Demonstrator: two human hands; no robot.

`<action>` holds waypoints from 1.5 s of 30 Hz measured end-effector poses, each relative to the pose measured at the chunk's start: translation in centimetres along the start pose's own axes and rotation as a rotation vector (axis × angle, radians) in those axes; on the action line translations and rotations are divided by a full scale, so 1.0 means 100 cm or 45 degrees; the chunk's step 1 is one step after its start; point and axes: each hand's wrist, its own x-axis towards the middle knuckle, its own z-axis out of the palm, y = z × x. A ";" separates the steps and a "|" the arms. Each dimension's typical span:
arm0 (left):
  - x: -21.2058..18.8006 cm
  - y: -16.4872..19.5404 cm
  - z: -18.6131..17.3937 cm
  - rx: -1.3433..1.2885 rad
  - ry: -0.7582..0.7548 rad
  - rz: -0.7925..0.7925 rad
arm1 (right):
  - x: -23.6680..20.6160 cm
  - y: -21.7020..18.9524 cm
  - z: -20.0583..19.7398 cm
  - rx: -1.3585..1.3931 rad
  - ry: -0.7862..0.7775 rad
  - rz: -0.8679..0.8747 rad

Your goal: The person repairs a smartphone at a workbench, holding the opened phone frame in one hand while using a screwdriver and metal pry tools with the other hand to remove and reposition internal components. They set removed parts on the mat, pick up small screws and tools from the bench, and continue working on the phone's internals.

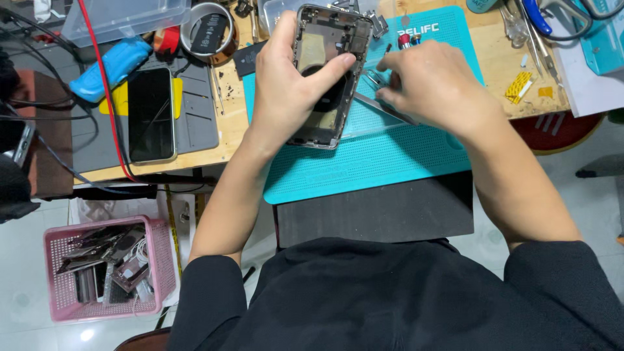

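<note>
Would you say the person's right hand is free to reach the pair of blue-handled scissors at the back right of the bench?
Probably yes. The right hand rests on the teal mat among small tools, the scissors lie beyond it, and only low clutter lies between. Whatever it pinches would need setting down first.

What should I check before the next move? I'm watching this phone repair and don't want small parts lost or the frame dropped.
1. Grip on the opened phone frame: left hand wraps its edge, thumb across the inside. Ok.
2. Frame supported: its lower end is over the teal mat; whether it rests there, cannot tell.
3. Right hand at the small metal tools on the mat: what the fingers pinch, cannot tell.
4. Loose screws or parts on the mat: too small to see, cannot tell.
5. Second phone: flat on the grey mat, away from both hands. Ok.
6. Red cable runs along that phone's edge. Not ok.
</note>
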 end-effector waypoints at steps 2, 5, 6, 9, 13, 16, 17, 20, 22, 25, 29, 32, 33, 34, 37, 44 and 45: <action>-0.002 0.003 -0.001 0.019 0.013 -0.003 | 0.000 -0.003 -0.002 -0.002 -0.002 0.001; -0.002 0.005 -0.003 0.107 0.071 0.008 | -0.001 -0.006 -0.011 0.057 0.119 -0.059; -0.002 0.006 -0.005 0.119 0.083 0.025 | -0.002 -0.006 -0.014 0.164 0.190 -0.024; -0.005 0.007 -0.008 0.139 0.111 0.056 | -0.005 -0.009 -0.024 0.421 0.366 -0.032; -0.007 0.011 -0.007 0.139 0.130 0.059 | -0.007 -0.016 -0.029 0.371 0.551 -0.230; -0.008 0.013 -0.007 0.144 0.132 0.053 | -0.008 -0.023 -0.028 0.267 0.658 -0.267; -0.007 0.013 -0.007 0.144 0.132 0.051 | -0.008 -0.025 -0.027 0.257 0.677 -0.278; -0.008 0.014 -0.008 0.157 0.141 0.077 | -0.007 -0.031 -0.024 0.235 0.715 -0.311; -0.009 0.013 -0.008 0.159 0.143 0.073 | -0.006 -0.035 -0.022 0.192 0.733 -0.340; -0.010 0.013 -0.007 0.156 0.154 0.064 | -0.005 -0.038 -0.020 0.107 0.771 -0.375; -0.011 0.013 -0.005 0.135 0.164 0.051 | -0.002 -0.042 -0.017 -0.057 0.810 -0.374; -0.011 0.014 -0.004 0.160 0.177 0.059 | -0.001 -0.042 -0.018 -0.131 0.817 -0.348; -0.012 0.015 -0.004 0.156 0.181 0.061 | -0.001 -0.042 -0.018 -0.025 0.795 -0.348; -0.013 0.016 -0.004 0.153 0.185 0.062 | -0.001 -0.042 -0.019 0.080 0.773 -0.348; -0.016 0.017 -0.003 0.185 0.197 0.081 | -0.002 -0.040 -0.022 0.223 0.721 -0.330; -0.020 0.016 -0.004 0.247 0.198 0.117 | -0.005 -0.037 -0.029 0.278 0.644 -0.271; -0.021 0.016 -0.004 0.248 0.198 0.115 | -0.006 -0.037 -0.030 0.264 0.641 -0.276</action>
